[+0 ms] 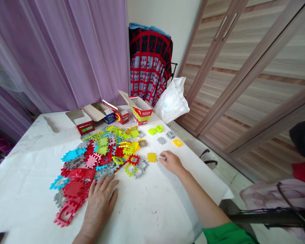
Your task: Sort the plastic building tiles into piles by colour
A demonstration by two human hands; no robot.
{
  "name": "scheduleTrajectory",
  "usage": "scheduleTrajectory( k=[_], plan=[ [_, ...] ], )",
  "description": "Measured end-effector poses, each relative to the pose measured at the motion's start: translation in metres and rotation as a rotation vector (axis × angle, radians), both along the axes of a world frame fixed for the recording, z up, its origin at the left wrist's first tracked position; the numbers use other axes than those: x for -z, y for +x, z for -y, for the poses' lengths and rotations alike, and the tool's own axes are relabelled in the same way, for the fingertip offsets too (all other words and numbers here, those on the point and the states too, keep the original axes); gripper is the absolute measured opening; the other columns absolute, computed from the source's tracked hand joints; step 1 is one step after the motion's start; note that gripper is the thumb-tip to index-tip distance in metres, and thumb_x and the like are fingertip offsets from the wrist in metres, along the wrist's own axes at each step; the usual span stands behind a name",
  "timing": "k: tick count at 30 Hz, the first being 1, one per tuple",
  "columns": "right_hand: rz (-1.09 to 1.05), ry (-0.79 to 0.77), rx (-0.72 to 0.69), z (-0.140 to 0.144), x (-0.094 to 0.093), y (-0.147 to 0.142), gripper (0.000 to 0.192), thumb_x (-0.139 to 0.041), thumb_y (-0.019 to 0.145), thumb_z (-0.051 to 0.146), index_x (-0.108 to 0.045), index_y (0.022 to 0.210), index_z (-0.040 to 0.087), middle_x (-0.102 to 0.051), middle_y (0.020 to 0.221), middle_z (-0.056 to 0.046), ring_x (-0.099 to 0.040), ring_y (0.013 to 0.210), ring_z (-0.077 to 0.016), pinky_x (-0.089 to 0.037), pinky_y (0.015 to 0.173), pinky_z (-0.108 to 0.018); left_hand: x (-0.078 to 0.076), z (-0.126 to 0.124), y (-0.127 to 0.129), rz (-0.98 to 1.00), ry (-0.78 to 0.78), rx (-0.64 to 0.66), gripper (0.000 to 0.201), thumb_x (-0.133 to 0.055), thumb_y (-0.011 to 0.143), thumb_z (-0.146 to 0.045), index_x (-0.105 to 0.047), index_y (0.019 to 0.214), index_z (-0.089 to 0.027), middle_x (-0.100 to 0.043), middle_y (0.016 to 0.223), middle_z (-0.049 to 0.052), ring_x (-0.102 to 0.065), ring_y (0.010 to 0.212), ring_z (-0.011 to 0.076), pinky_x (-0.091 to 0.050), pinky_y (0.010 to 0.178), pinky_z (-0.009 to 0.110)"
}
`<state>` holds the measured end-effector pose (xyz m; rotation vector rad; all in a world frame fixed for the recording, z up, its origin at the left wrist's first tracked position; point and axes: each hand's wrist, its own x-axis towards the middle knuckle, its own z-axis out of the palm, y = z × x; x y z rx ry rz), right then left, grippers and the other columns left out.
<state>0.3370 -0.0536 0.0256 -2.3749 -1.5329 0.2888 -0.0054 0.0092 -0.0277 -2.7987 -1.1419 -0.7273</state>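
My left hand (pixel 99 200) lies flat and open, holding nothing, at the pile's (pixel 101 156) 6 o'clock edge beside red tiles (pixel 73 189). Most pieces are unsorted, I judge; only a few lie apart at 2 o'clock. The boxes (pixel 112 115) behind stand open, contents hidden. My right hand (pixel 170 162), fingers curled, touches a pale piece beside the yellow tile (pixel 151 157).

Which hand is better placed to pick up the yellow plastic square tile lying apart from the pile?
Probably the right hand: its fingertips are beside the yellow plastic square tile. The left hand rests flat by red pieces.
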Motion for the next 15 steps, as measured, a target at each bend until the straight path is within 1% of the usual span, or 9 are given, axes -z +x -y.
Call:
scheduleTrajectory(
  k=[2,3,4,5,7,10,12,13,15],
  plan=[
    [-0.007,-0.001,-0.076,0.000,-0.002,0.000,0.044,-0.064,0.079,0.033,-0.059,0.122,0.025,-0.061,0.114,-0.004,-0.060,0.087,-0.0138,-0.042,0.079,-0.024,-0.001,0.000,0.000,-0.004,-0.003,-0.001,0.028,-0.049,0.088,-0.030,-0.068,0.108,-0.030,-0.067,0.123,0.004,-0.053,0.121,0.0285,-0.029,0.107,0.052],
    [0.004,-0.011,-0.108,-0.002,-0.003,-0.001,0.054,-0.066,0.077,0.035,-0.054,0.129,0.026,-0.058,0.117,-0.005,-0.060,0.092,-0.0151,-0.042,0.081,-0.025,-0.001,0.000,0.001,-0.004,-0.004,-0.002,0.028,-0.048,0.089,-0.029,-0.068,0.108,-0.030,-0.068,0.122,0.004,-0.053,0.121,0.0285,-0.029,0.107,0.052],
    [0.021,-0.028,-0.137,-0.004,-0.003,-0.001,0.060,-0.068,0.076,0.038,-0.051,0.132,0.027,-0.057,0.119,-0.005,-0.059,0.097,-0.0167,-0.042,0.084,-0.026,-0.002,0.000,0.001,-0.004,-0.006,-0.003,0.028,-0.048,0.089,-0.029,-0.068,0.108,-0.029,-0.068,0.123,0.004,-0.053,0.121,0.0284,-0.028,0.107,0.052],
    [0.038,-0.045,-0.161,-0.007,-0.004,-0.002,0.061,-0.068,0.076,0.040,-0.050,0.133,0.027,-0.056,0.118,-0.005,-0.058,0.101,-0.0182,-0.041,0.085,-0.027,-0.002,0.000,0.001,-0.004,-0.007,-0.002,0.028,-0.048,0.089,-0.029,-0.068,0.108,-0.029,-0.068,0.122,0.004,-0.053,0.122,0.0282,-0.028,0.108,0.051],
    [0.065,-0.074,-0.189,-0.012,-0.004,-0.003,0.055,-0.068,0.075,0.042,-0.055,0.127,0.028,-0.057,0.113,-0.004,-0.057,0.105,-0.0199,-0.041,0.087,-0.028,-0.003,0.001,0.000,-0.003,-0.006,-0.001,0.028,-0.048,0.088,-0.029,-0.068,0.108,-0.029,-0.068,0.122,0.005,-0.053,0.122,0.0277,-0.028,0.108,0.051],
    [0.068,-0.073,-0.196,-0.017,-0.002,-0.005,0.044,-0.070,0.074,0.043,-0.062,0.114,0.027,-0.059,0.108,-0.003,-0.058,0.104,-0.0197,-0.042,0.085,-0.028,-0.002,0.001,0.000,-0.001,-0.001,-0.001,0.028,-0.049,0.088,-0.029,-0.068,0.108,-0.030,-0.068,0.122,0.004,-0.053,0.122,0.0280,-0.028,0.108,0.051],
    [0.076,-0.037,-0.137,-0.017,0.000,-0.005,0.040,-0.069,0.075,0.045,-0.063,0.108,0.024,-0.061,0.106,-0.003,-0.059,0.102,-0.0192,-0.042,0.084,-0.028,-0.002,0.000,-0.001,0.006,-0.001,-0.002,0.027,-0.049,0.088,-0.030,-0.068,0.108,-0.030,-0.068,0.122,0.004,-0.053,0.122,0.0285,-0.029,0.107,0.052],
    [0.092,-0.016,-0.079,-0.015,0.001,-0.004,0.039,-0.068,0.076,0.046,-0.063,0.106,0.023,-0.061,0.106,-0.004,-0.060,0.101,-0.0192,-0.043,0.083,-0.028,-0.001,0.000,-0.001,0.011,-0.003,-0.001,0.027,-0.049,0.088,-0.030,-0.068,0.108,-0.030,-0.068,0.122,0.004,-0.053,0.122,0.0285,-0.028,0.108,0.052],
    [0.140,0.009,0.084,-0.011,0.003,0.003,0.039,-0.064,0.078,0.050,-0.062,0.106,0.022,-0.062,0.107,-0.006,-0.060,0.100,-0.0202,-0.044,0.082,-0.029,-0.001,0.000,-0.001,0.017,-0.005,0.001,0.027,-0.049,0.088,-0.030,-0.068,0.108,-0.030,-0.068,0.122,0.005,-0.054,0.121,0.0284,-0.028,0.108,0.051]
  ],
)
